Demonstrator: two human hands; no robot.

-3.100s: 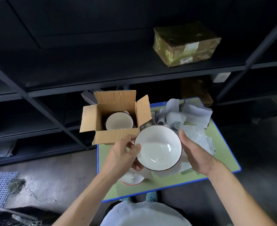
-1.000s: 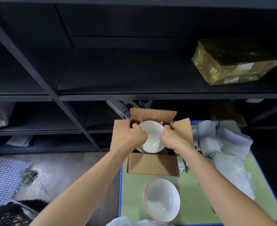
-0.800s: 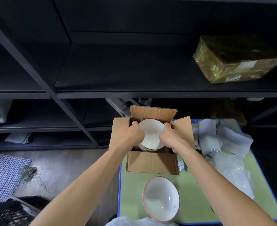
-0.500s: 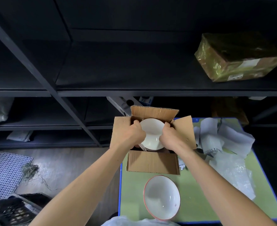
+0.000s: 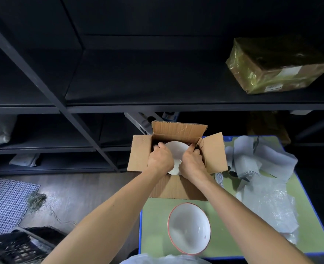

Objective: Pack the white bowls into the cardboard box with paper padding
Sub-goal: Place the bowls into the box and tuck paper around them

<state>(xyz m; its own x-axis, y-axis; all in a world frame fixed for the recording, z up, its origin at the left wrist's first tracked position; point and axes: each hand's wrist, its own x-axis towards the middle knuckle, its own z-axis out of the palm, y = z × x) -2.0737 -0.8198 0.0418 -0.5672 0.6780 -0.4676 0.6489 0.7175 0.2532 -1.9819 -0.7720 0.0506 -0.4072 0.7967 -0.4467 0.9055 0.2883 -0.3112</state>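
Note:
An open cardboard box [image 5: 213,153] stands at the far left of the green table [image 5: 155,229]. Inside it sits a white bowl [image 5: 176,150], mouth up. My left hand [image 5: 160,159] grips the bowl's left rim and my right hand [image 5: 191,161] grips its right rim, both reaching down into the box. The bowl's lower part and whatever lies under it are hidden by my hands. A second white bowl [image 5: 189,227] with a red rim rests on the table in front of the box. White packing paper [image 5: 260,159] and bubble wrap [image 5: 268,204] lie to the right.
Dark metal shelving [image 5: 119,107] rises right behind the table. A taped brown parcel [image 5: 275,67] sits on the upper shelf at the right. A white mesh mat [image 5: 5,204] and a black crate [image 5: 14,246] are on the floor at the left.
Three seconds ago I held the bowl above the table in front of the box. Both hands have since carried it into the box and pushed it lower over the last second.

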